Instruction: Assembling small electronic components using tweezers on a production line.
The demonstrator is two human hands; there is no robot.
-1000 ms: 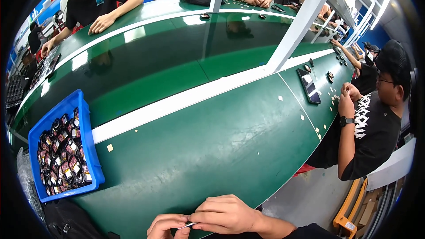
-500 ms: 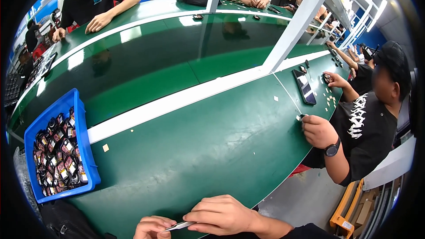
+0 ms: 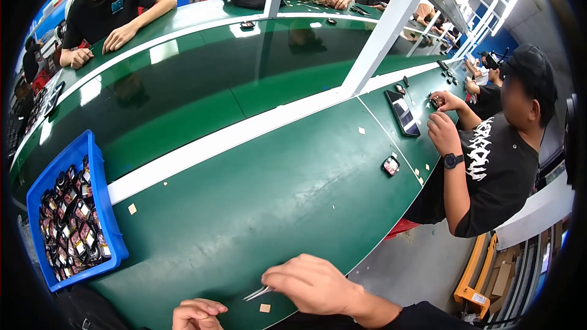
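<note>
My right hand (image 3: pixel 315 287) is closed around a pair of metal tweezers (image 3: pixel 257 294), whose tips point left and down over the green table near its front edge. Just below the tweezers lies a small beige square piece (image 3: pixel 265 308). To the left, my left hand (image 3: pixel 199 314) hovers by the table edge, partly cut off by the frame. Its fingers are slightly curled and apart, with nothing visible in them. A gap separates it from the tweezer tips.
A blue bin (image 3: pixel 110 232) full of small black devices stands at the left. Another beige piece (image 3: pixel 132 209) lies nearby. At the right, a co-worker (image 3: pixel 513 146) handles a small device; another black device (image 3: pixel 391 165) and a dark tray (image 3: pixel 402 113) lie close by. A white post (image 3: pixel 385 36) rises behind.
My hands have come apart, the tweezers now away from my left fingers, and a beige square shows below them. The co-worker's near hand has moved back, and a black device now lies on the table.
</note>
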